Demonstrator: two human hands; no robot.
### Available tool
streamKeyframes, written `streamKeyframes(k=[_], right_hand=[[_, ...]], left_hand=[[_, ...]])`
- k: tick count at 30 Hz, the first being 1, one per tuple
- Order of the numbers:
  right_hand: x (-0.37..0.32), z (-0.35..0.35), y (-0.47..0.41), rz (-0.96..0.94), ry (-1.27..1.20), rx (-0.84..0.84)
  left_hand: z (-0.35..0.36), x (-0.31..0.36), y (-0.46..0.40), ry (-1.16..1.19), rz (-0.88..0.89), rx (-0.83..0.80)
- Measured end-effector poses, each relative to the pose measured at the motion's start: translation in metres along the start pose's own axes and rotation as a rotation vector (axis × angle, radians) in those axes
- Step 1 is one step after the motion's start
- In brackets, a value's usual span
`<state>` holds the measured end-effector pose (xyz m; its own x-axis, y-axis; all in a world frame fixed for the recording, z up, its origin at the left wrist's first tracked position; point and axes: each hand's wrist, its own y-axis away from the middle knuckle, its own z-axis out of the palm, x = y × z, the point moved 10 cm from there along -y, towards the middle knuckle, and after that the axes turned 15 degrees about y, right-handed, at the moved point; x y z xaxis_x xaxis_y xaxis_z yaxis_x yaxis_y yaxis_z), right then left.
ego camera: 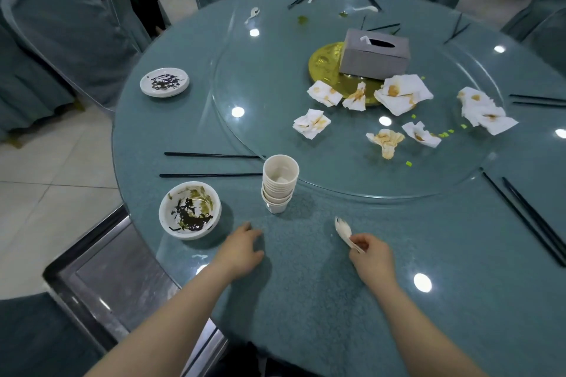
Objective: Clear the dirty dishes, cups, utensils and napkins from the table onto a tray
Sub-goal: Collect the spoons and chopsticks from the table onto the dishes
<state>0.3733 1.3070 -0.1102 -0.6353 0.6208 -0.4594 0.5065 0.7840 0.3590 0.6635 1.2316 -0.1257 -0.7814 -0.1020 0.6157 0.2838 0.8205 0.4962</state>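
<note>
Right hand (369, 251) pinched white spoons (344, 233) | left hand (242, 246) lay loosely curled, holding nothing | stacked cups (279, 184) beside dirty bowl (190, 210)

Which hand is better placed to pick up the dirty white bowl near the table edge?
The left hand. It is free, with relaxed fingers, and lies just right of the dirty white bowl. The right hand is farther away and already holds white spoons.

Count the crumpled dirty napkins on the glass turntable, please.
7 napkins: two at the gold plate's front edge, one before the tissue box, one far right, three nearer. Overlaps might hide more.
</note>
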Motion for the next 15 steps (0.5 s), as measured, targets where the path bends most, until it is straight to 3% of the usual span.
streamKeyframes(k=[2,6,12,15], right_hand=[[-0.003,0.002,0.007,0.029,-0.164,-0.031],[-0.022,-0.007,0.022,-0.003,-0.261,0.001],[-0.069,-0.02,0.05,-0.194,-0.239,0.019],[-0.088,-0.025,0.068,-0.286,-0.154,0.045]], left_hand=[[-0.004,0.006,0.006,0.143,0.03,0.039],[0.004,0.018,0.016,0.335,0.054,-0.006],[0.004,0.073,0.026,0.536,0.162,-0.074],[0.007,0.094,0.034,0.794,0.135,-0.14]])
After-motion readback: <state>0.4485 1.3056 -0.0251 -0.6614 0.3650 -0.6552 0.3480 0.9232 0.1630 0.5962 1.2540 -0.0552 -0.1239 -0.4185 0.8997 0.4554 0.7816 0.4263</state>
